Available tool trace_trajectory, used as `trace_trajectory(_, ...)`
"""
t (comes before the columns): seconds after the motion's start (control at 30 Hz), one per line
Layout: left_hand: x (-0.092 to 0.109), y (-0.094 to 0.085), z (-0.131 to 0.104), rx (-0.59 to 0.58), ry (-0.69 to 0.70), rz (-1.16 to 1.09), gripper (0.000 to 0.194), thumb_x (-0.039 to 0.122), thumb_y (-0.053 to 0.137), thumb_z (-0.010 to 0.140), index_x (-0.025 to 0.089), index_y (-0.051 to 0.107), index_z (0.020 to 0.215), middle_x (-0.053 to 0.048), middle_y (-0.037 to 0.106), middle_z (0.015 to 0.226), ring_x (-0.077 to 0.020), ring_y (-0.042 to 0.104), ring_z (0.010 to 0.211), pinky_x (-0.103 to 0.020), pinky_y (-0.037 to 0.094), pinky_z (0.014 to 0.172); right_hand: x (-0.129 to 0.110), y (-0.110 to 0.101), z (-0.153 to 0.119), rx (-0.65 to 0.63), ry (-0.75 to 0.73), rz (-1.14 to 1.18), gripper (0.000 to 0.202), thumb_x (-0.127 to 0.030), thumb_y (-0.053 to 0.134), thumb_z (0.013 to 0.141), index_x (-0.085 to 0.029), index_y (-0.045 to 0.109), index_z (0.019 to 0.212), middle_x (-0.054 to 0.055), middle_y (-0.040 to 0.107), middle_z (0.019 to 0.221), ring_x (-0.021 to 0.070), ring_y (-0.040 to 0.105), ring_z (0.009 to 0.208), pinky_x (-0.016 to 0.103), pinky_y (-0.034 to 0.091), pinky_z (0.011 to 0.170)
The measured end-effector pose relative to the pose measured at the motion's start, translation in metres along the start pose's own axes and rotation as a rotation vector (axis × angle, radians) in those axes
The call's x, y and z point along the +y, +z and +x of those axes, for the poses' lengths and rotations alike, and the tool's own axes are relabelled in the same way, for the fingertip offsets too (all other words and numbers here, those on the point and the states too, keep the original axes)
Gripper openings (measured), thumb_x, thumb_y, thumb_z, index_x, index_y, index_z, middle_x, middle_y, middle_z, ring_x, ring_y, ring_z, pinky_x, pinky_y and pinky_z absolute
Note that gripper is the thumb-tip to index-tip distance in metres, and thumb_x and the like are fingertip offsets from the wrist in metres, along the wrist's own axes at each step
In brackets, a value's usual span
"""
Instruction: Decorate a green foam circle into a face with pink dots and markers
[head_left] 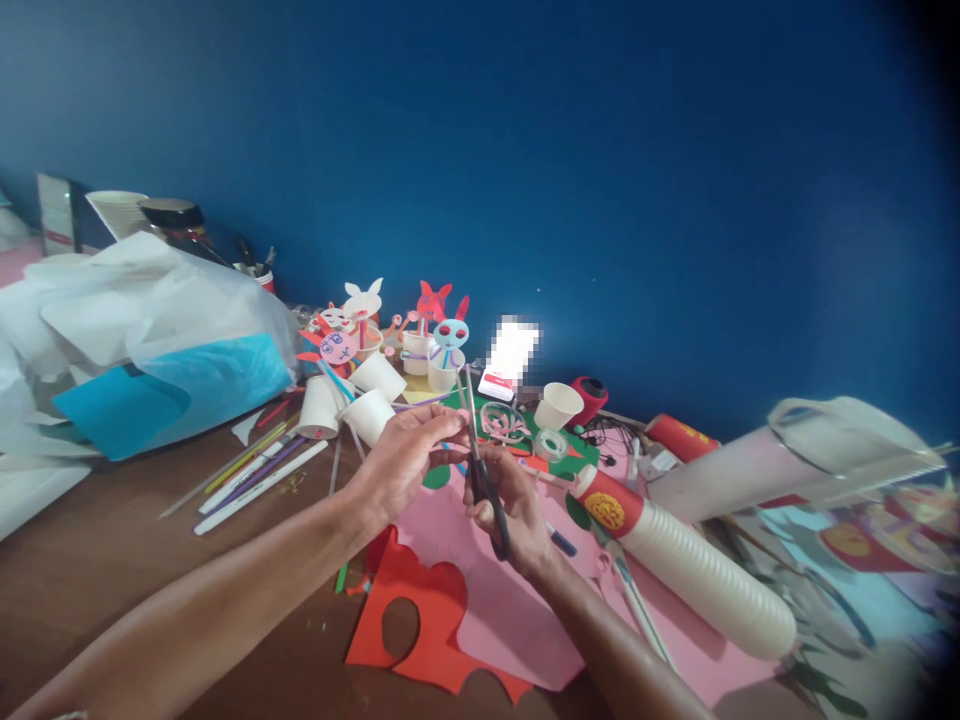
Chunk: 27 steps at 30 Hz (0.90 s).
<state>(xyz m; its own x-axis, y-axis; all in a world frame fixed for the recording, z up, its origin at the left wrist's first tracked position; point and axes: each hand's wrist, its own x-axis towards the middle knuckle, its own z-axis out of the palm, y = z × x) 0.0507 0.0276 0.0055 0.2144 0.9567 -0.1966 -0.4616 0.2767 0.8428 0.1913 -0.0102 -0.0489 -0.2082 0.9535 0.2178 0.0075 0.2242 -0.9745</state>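
Pink scrap [463,416], likely light, easily creased, best held by its rim, sits pinched in the left hand's [405,452] grip, short of the desk's [112,560] back edge; the right hand's [517,510] grip wraps the scissors' [491,503] handles

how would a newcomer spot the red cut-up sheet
On the brown table, find the pink paper below the left hand and right hand. At its near left edge lies the red sheet. Unlike its pink neighbour, it has a rounded hole and scalloped edges.
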Motion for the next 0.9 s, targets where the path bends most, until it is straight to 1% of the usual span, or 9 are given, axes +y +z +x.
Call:
trace_trajectory(0.13,0.005,-0.003,0.001,-0.033,-0.010,0.067,0.009,0.020,0.062,0.066,0.012,0.059,0.065,-0.001,0.059,0.067,-0.0101,0.056,0.064,-0.024,0.045,0.061,-0.003,-0.002,0.001,-0.009,0.017,0.011,0.045,-0.046,0.065,0.064,-0.020,0.049,0.098,-0.001,0.052,0.068,0.0126,0.045,0.059,0.023,0.036,0.049)
trace_trajectory(0.3,0.011,-0.004,0.003,-0.054,0.007,0.150,0.012,0.022,0.063,0.065,0.011,0.060,0.065,-0.002,0.060,0.064,-0.0116,0.057,0.062,-0.024,0.046,0.058,-0.006,-0.004,0.003,-0.027,0.027,0.017,0.041,-0.043,0.064,0.065,-0.020,0.049,0.096,-0.001,0.052,0.066,0.0121,0.045,0.058,0.022,0.035,0.049)
trace_trajectory(0.4,0.014,-0.006,0.005,-0.070,0.009,0.185,0.012,0.022,0.064,0.064,0.011,0.061,0.065,-0.002,0.061,0.063,-0.0126,0.058,0.063,-0.026,0.048,0.060,-0.007,-0.005,0.003,-0.035,0.026,0.013,0.040,-0.041,0.065,0.065,-0.020,0.049,0.095,0.000,0.052,0.066,0.0120,0.045,0.057,0.023,0.036,0.049)
trace_trajectory(0.57,0.018,-0.010,0.008,-0.073,0.020,0.278,0.009,0.020,0.062,0.063,0.012,0.062,0.065,-0.003,0.063,0.065,-0.0133,0.059,0.064,-0.027,0.047,0.061,-0.007,-0.004,0.002,-0.043,0.045,0.031,0.043,-0.039,0.066,0.063,-0.019,0.050,0.097,-0.001,0.053,0.065,0.0122,0.046,0.057,0.023,0.036,0.050)
trace_trajectory(0.77,0.023,-0.011,0.009,-0.079,-0.001,0.328,0.008,0.019,0.062,0.062,0.012,0.062,0.064,-0.002,0.063,0.064,-0.0114,0.058,0.060,-0.027,0.045,0.061,-0.006,-0.003,0.003,-0.041,0.073,0.071,0.046,-0.042,0.068,0.061,-0.018,0.051,0.097,0.000,0.054,0.065,0.0123,0.046,0.056,0.023,0.036,0.048)
trace_trajectory(0.9,0.024,-0.014,0.010,-0.095,0.002,0.344,0.008,0.019,0.061,0.062,0.012,0.062,0.064,-0.002,0.064,0.066,-0.0118,0.059,0.062,-0.027,0.045,0.063,-0.006,-0.002,0.003,-0.043,0.082,0.095,0.049,-0.043,0.068,0.060,-0.018,0.050,0.098,0.000,0.054,0.063,0.0116,0.046,0.054,0.023,0.036,0.047)
